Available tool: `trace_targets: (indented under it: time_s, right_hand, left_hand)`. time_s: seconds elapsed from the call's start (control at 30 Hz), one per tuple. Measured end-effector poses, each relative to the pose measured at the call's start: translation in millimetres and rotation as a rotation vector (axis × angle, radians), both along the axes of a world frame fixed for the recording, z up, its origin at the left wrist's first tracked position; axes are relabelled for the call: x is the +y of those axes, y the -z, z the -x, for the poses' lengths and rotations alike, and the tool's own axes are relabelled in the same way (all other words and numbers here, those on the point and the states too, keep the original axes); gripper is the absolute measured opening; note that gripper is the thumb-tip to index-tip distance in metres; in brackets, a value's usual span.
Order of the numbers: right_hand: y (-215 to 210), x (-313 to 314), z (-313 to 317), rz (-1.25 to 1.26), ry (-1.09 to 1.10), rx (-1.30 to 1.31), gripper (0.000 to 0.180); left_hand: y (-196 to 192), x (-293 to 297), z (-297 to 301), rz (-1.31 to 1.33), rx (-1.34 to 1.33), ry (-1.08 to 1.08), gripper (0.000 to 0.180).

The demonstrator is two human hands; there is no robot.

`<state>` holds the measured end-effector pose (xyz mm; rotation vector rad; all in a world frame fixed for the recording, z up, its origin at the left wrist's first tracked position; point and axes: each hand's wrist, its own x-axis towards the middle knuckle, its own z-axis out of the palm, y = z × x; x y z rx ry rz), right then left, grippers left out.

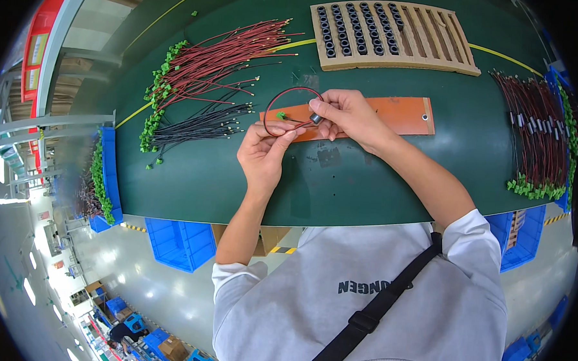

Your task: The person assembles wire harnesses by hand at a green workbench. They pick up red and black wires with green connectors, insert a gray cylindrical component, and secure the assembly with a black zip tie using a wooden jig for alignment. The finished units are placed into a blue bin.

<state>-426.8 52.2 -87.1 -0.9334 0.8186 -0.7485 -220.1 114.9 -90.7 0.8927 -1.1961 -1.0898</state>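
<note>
A wide dark green work table [379, 178] fills the scene, curved by the lens, with blue plastic bins [180, 243] set below its near edge. At far centre a tan slotted cardboard tray [430, 38] is laid, its left rows filled with small black ring-shaped cores [347, 31], apparently kept within reach. To the far left, a fanned pile of red and black wires with green plug ends [203, 80] is spread out; a similar bundle of wires fitted with cores [539, 136] lies at the right edge, kept apart from the first pile. A flat orange rectangular board [401, 114] rests in the middle. Just above it, a thin red and black wire bent into a loop [292, 97] is held between both hands. The left hand [261, 153] is pinched on the wire near its green plug. The right hand [350, 115] is closed on a small grey ring core [316, 118] on the wire.
</note>
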Motion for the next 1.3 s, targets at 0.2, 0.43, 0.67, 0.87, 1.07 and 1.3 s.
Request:
trace_targets:
  time_s: [0.2,0.43,0.67,0.87,1.07,1.3]
  right_hand:
    - [-3,5,1,-0.010,0.023,-0.020,0.028]
    - [8,9,-4,0.126,0.076,-0.038,0.025]
    - [8,16,0,0.214,0.157,0.089,0.016]
    - [-4,21,29,1.313,0.274,0.825,0.007]
    - [-18,19,90,1.046,0.387,0.566,0.007]
    - [-1,24,93,1.024,0.368,0.355,0.010]
  left_hand:
    - [5,2,16,-0.042,-0.096,-0.006,0.014]
    - [-3,-9,14,0.459,-0.814,-0.215,0.019]
    - [-6,-13,31,0.191,-0.520,-0.072,0.026]
    - [-6,-15,32,0.205,-0.869,-0.114,0.023]
    - [-32,-17,38,0.211,-0.804,0.052,0.021]
    - [-28,-67,46,-0.045,-0.615,0.541,0.022]
